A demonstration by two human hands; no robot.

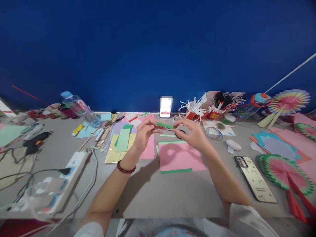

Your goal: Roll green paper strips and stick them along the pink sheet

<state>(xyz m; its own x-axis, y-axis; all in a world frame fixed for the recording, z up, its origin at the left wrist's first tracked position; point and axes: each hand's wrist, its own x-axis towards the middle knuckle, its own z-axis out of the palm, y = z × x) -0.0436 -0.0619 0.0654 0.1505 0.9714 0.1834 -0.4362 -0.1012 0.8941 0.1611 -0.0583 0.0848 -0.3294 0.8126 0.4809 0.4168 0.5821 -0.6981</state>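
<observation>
A thin green paper strip [165,125] is held level above the table between both hands. My left hand [145,132] pinches its left end, fingers closed, a dark red bead bracelet on that wrist. My right hand [192,133] pinches the right end with fingers curled. Directly below lies a pink paper sheet [180,156] with green strips along its top and bottom edges. A black tape ring [181,132] sits on the table just behind my right hand.
Yellow, green and pink sheets [123,144] lie to the left. A power strip [71,171], a glue gun [37,140] and a water bottle [79,107] are further left. A phone [255,179], folded paper fans [281,169] and red cups [204,113] are to the right.
</observation>
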